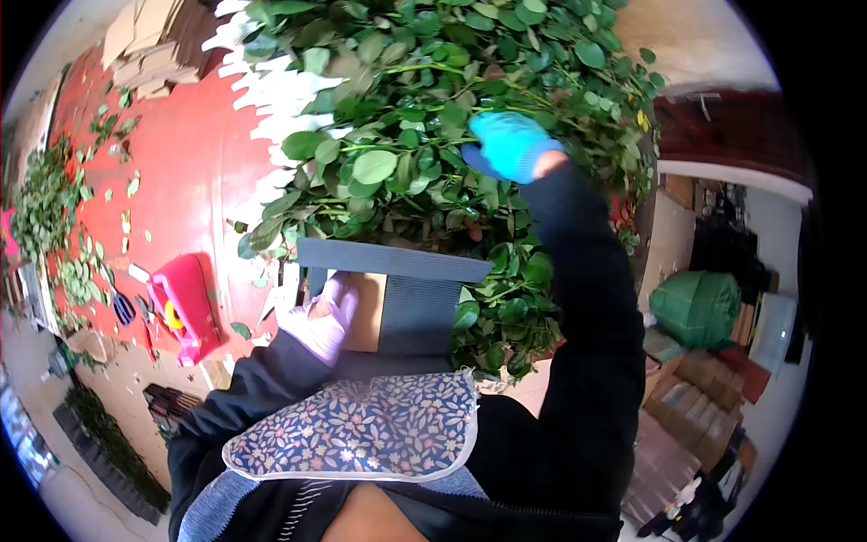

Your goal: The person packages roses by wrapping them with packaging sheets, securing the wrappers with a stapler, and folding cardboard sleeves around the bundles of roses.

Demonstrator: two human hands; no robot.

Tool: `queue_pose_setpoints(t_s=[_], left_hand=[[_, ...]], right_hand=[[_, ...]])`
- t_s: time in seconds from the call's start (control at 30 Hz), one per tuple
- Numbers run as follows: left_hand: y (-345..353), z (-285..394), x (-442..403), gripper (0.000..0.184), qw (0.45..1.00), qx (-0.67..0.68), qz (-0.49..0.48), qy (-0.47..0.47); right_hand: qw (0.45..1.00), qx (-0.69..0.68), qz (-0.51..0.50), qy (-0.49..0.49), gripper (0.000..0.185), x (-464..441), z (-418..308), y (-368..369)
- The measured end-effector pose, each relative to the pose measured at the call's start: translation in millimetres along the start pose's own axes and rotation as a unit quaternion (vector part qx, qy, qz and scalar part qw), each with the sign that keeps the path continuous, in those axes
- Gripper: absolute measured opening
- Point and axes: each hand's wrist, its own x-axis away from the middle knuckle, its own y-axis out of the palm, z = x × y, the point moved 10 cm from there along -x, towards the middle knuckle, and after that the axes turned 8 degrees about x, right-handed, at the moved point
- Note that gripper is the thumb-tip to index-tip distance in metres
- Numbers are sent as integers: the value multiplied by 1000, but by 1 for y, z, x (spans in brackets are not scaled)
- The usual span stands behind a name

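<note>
My left hand (316, 327), in a lilac glove, rests at the left end of a dark grey ribbed board (420, 316). Its fingers are stretched out over the board beside a tan cardboard piece (367, 312), and I see no object in them. A raised ribbed edge (397, 259) runs along the board's far side. Farther off, my right hand (513, 146), in a turquoise glove, reaches into a big heap of leafy rose stems (406, 108). Its fingers are closed round a green stem, partly hidden by leaves. White net sleeves (289, 99) line the heap's left side.
A pink plastic holder (187, 307) stands on the red tabletop (172, 181), with scissors (147, 316) beside it. Loose leaves (81, 271) lie at the left. Stacked cardboard (158, 45) is at the far left, and a green sack (695, 309) stands to the right.
</note>
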Motion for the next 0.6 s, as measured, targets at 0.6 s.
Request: queue_pose_setpoints(t_s=[0.6], left_hand=[[12,-23,8,28,948,291,125,-25]], right_hand=[[998,-43,-35,3,72,-25,-41,63]])
